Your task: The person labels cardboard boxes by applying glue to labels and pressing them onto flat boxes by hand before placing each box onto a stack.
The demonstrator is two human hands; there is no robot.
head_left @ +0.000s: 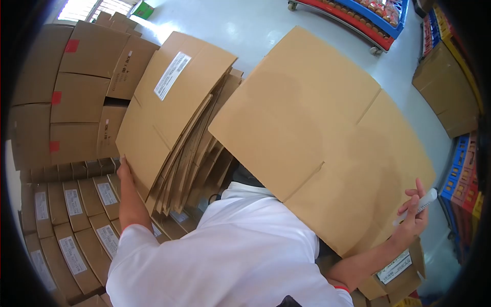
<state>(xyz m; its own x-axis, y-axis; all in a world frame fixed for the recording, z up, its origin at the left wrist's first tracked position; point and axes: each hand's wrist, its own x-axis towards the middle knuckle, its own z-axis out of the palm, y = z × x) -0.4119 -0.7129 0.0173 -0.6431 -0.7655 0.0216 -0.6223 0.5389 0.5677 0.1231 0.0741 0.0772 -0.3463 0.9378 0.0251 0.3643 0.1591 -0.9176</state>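
My left hand (124, 170) is closed on the outer edge of a flattened cardboard box (181, 87) that carries a white label; some of its fingers are hidden. Behind that sheet, more flattened boxes (197, 146) lean in an uneven stack. A large plain flattened cardboard box (327, 123) spreads out in front of me, with slits cut into it. At its right edge my right hand (413, 212) grips a whitish tube-shaped item (425, 198) with dark print, its exact kind unclear. The index finger points up alongside the sheet; I cannot tell whether it touches.
Closed cartons with red stickers (79, 84) and labelled cartons (71, 256) are stacked at the left. A wheeled red trolley (353, 25) with a blue crate (383, 23) stands at the far side. Coloured crates (460, 174) line the right. An open carton (404, 276) sits below my right arm.
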